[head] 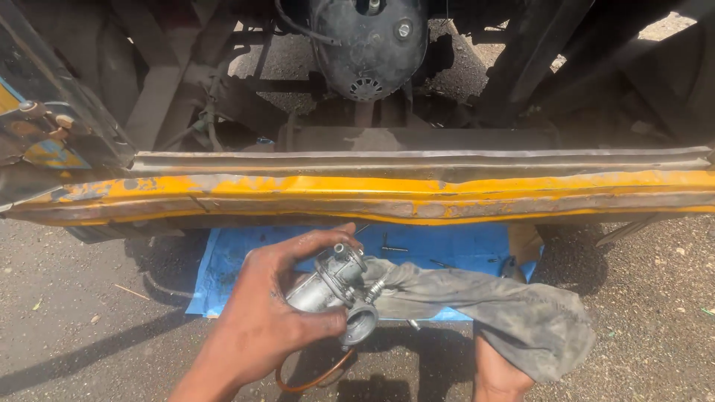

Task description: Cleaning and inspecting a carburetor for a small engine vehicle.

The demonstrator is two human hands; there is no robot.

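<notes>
Nearest to the camera, the person's left hand (261, 320) is wrapping around a small grey metal carburettor (335, 286), thumb below and fingers (328, 240) curling over the top, so the grip is clenched on the part's body. The part is hanging in the air just above the near edge of a blue sheet (231, 268) spread on the gravel ground (655, 298). The right hand (495, 372) is sitting low at the near edge, mostly hidden under a dirty grey rag (506, 313) that is draping over it and reaching to the part; I cannot tell whether that grip is closed or loose. A loop of brownish hose (316, 380) is dangling below the part. Small dark tools (391, 247) are lying on the sheet. Farther off, a battered yellow vehicle beam (417, 195) is running left to right, with a dark round engine housing (369, 45) behind it.

The part looks rigid, dense for its size and probably greasy, with thin protruding fittings; holding the thick cast body seems safer than holding those.
</notes>
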